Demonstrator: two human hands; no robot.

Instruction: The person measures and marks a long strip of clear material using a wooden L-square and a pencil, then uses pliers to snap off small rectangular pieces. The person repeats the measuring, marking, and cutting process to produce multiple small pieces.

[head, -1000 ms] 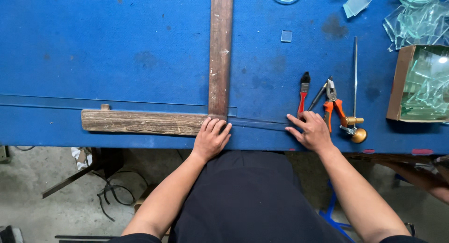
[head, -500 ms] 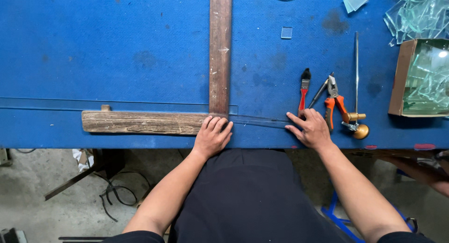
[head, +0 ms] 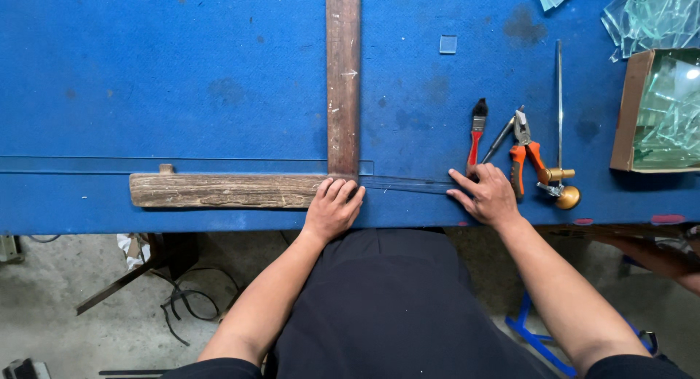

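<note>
Two hands logged at the near edge of the blue table (head: pixel 146 72). I see the left hand (head: pixel 333 208) flat, fingers spread, pressing the corner of the wooden T-square (head: pixel 343 80) — grasping nothing. Right hand (head: pixel 487 195) released, fingertips resting on the narrow glass strip (head: pixel 408 183) running between both hands. Just right of it — red-handled brush (head: pixel 476 134), orange pliers (head: pixel 526 153), brass-headed glass cutter (head: pixel 560 160). Far right: cardboard box (head: pixel 627 109) of glass offcuts.
</note>
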